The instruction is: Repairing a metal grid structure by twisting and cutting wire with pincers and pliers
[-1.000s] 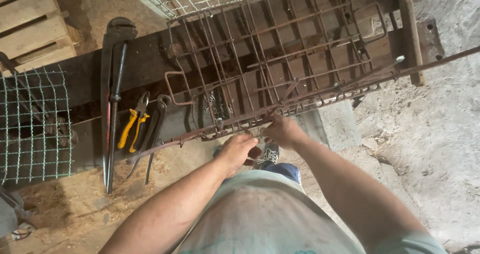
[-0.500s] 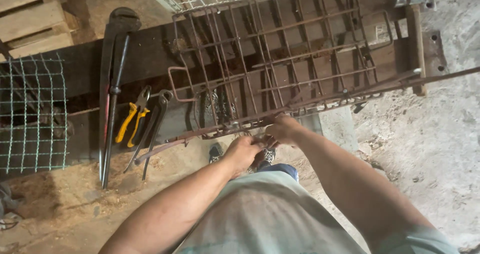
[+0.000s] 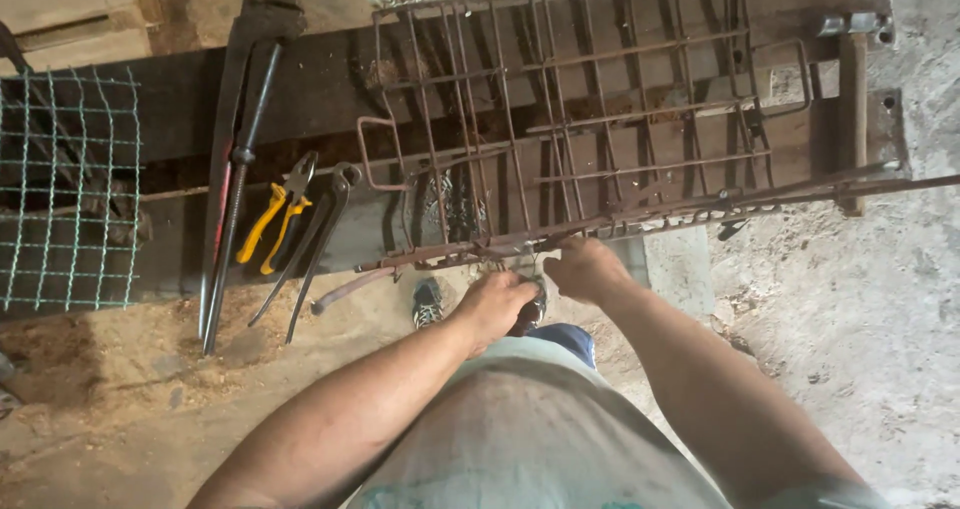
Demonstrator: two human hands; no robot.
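Closely, both hands (image 3: 545,287) work at the rusty rod frame's (image 3: 580,129) near edge.

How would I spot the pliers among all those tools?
Find the dark workbench left of the rusty wire rack. Between the long pipe wrench and the dark tongs lie the pliers, the only tool with bright yellow handles.

I'm gripping the rusty metal grid (image 3: 570,119), its bars rough, brown and matt under my left hand (image 3: 497,304) and right hand (image 3: 588,269). The pliers (image 3: 275,214) are showing glossy yellow plastic grips. The pipe wrench (image 3: 240,139) is looking like dark, dull steel. The wire mesh (image 3: 65,189) is wearing a greenish coating. The concrete floor (image 3: 850,319) is lying rough and dusty.
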